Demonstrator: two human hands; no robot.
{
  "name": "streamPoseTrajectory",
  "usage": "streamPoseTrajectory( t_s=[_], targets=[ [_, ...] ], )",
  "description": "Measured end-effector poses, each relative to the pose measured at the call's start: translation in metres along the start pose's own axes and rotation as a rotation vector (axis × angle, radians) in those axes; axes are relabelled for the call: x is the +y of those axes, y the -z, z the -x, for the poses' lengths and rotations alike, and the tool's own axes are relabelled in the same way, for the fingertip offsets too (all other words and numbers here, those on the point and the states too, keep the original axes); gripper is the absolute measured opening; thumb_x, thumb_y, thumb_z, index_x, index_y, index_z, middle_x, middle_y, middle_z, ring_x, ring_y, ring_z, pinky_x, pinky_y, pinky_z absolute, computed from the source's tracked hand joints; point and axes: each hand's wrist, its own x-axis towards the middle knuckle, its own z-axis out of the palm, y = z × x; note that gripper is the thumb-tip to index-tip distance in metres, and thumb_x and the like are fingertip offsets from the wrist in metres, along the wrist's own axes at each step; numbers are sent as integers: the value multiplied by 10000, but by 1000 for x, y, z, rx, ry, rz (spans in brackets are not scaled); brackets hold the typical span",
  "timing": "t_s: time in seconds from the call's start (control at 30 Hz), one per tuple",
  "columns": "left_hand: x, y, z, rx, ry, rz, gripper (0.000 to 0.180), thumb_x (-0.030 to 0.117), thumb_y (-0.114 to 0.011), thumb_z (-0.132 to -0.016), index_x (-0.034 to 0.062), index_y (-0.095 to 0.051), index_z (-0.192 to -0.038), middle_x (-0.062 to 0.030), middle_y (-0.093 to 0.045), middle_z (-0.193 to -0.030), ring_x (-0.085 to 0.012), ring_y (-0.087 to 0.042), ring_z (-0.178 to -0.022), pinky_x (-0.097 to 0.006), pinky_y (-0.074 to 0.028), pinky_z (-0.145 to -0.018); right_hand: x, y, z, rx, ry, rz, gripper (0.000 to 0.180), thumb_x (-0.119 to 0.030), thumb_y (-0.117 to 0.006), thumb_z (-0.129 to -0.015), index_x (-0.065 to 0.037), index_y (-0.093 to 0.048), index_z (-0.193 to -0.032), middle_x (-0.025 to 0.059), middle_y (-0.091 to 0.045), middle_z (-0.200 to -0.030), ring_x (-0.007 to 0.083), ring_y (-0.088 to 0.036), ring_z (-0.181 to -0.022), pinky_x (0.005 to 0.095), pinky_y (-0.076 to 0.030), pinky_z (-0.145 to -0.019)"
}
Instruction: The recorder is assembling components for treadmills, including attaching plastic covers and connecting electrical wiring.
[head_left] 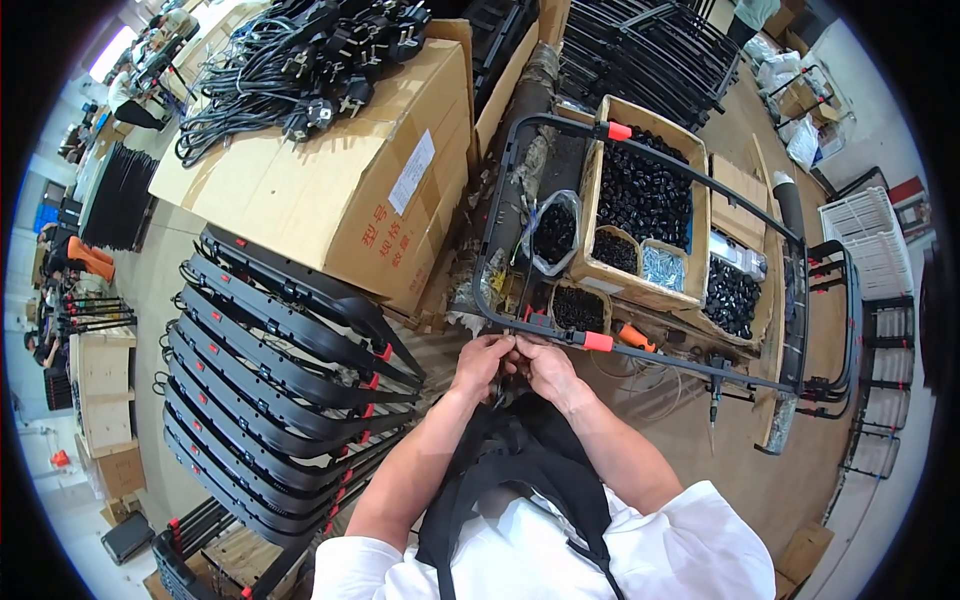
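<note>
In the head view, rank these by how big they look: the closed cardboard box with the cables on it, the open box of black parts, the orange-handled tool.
1. Closed cardboard box, largest.
2. Open box of black parts.
3. Orange-handled tool, smallest.
All lie at roughly similar distance, so the order looks safe.

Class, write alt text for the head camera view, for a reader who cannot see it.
Seen from above, a person's left hand and right hand meet at the near bar of a black tubular frame with red clips. Behind the frame stand cardboard boxes of small black parts; to the left is a stack of black frames, and a carton carries power cords.
</note>
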Motion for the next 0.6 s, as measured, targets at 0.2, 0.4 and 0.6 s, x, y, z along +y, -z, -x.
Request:
streamPoseTrajectory(
  t_s=[0.2, 0.4, 0.6],
  targets=[
    [1, 3, 21, 87, -157, -380, 268, 245, -651, -1055, -9, -717, -1109, -57, -736, -886, -131, -645, -726, -301, -528, -677, -26, -23, 31, 136, 469, 1409, 285, -222, -649, -1006, -20, -766, -1169, 141, -758, -1008, 320, -754, -927, 412, -577, -864],
    [-26, 17, 22, 145, -438, -497, 287, 230, -597, -1060, 17, -664, -1240, -158, -738, -1041, -261, -693, -945, -376, -539, -873, -83, -98, 32, -264, 676, 1938, 267, -113, -619, -936, -61, -736, -1170, 169, -735, -1096, 385, -726, -1018, 475, -589, -860],
    [-19, 32, 34, 97, -465, -498, 304, 219, -550, -1059, 33, -652, -1278, -195, -719, -1148, -308, -680, -1082, -394, -514, -982, -87, -111, -6, -754, 615, 2462, 240, -92, -641, -886, -53, -683, -1120, 156, -716, -1075, 367, -725, -1015, 464, -590, -851]
  ],
)
